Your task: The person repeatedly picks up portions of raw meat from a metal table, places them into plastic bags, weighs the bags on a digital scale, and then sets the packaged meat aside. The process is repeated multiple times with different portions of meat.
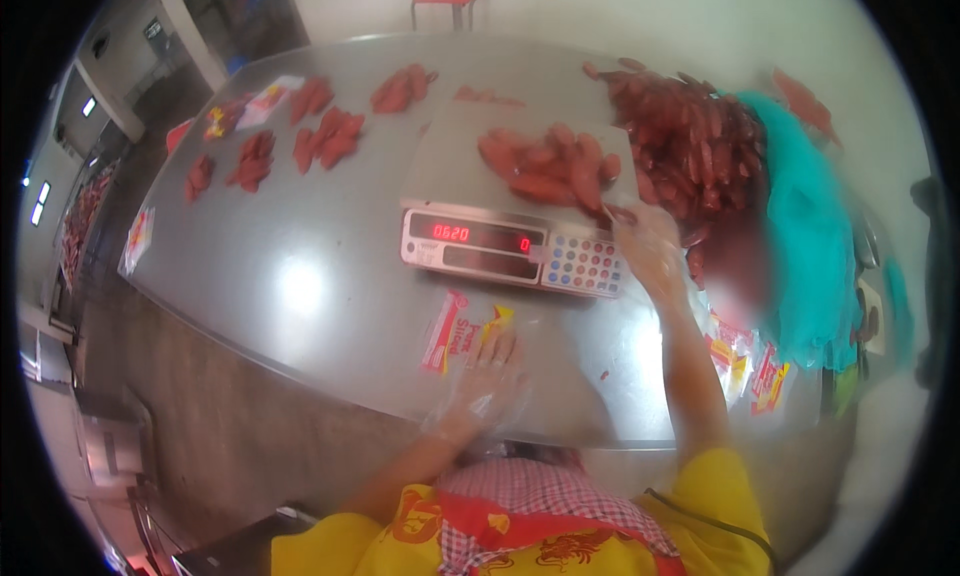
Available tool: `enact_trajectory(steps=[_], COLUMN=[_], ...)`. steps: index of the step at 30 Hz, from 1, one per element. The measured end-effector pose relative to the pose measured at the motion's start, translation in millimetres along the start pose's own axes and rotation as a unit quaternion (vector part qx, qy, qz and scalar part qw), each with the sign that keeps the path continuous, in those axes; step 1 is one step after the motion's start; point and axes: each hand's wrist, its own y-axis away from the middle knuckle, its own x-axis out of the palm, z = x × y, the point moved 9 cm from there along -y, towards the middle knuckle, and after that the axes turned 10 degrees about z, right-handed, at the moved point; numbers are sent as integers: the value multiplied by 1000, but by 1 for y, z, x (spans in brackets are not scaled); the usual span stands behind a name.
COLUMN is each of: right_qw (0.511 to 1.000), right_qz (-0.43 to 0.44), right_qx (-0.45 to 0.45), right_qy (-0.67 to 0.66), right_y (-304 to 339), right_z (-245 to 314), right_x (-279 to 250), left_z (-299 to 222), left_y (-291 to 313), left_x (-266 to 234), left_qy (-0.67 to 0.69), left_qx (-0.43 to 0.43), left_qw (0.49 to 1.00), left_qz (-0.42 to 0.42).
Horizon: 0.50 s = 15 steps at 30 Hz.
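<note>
Well, working left to right from my distant seat, I begin with a packet (139,238) at the left edge of the metal table (250,306), well apart from the rest. A white pack (270,101) lies at the far left. Nearby are several small piles (328,139) of reddish sausages with bare metal between them; I take the gaps as a way to stop the portions mixing.

Near me, a red-and-yellow wrapper (445,331) lies flat, and the left hand (490,371), in clear plastic, rests over its right end, open with fingers spread. I read that as steadying it, though how firmly it presses I cannot tell.

Just beyond stands the scale (475,251), its lit panel facing the near side, presumably for easy reading. The sausages (555,166) sit loosely on its pan (440,166), toward the right.

At the pan's near right corner, I see the right hand (648,244) with its fingers bent beside something small and reddish; whether they grip it, I cannot tell. Right of that lies the big heap (695,136), within its easy reach, I judge. A teal cloth (805,246) borders it, perhaps containing it, and more wrappers (732,356) lie near right.
</note>
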Motion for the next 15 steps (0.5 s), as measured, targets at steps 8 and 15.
enact_trajectory(steps=[8, 15], right_qw=[981, 881], right_qz=[86, 341], right_qx=[-119, 6], right_qy=[-126, -329], right_y=[140, 167], right_z=[108, 114], right_x=[75, 137], left_z=[30, 11], left_y=[19, 28], left_x=[-18, -55], left_qy=[369, 254], left_qx=[-29, 37], left_qw=[925, 963], left_qz=[-85, -79])
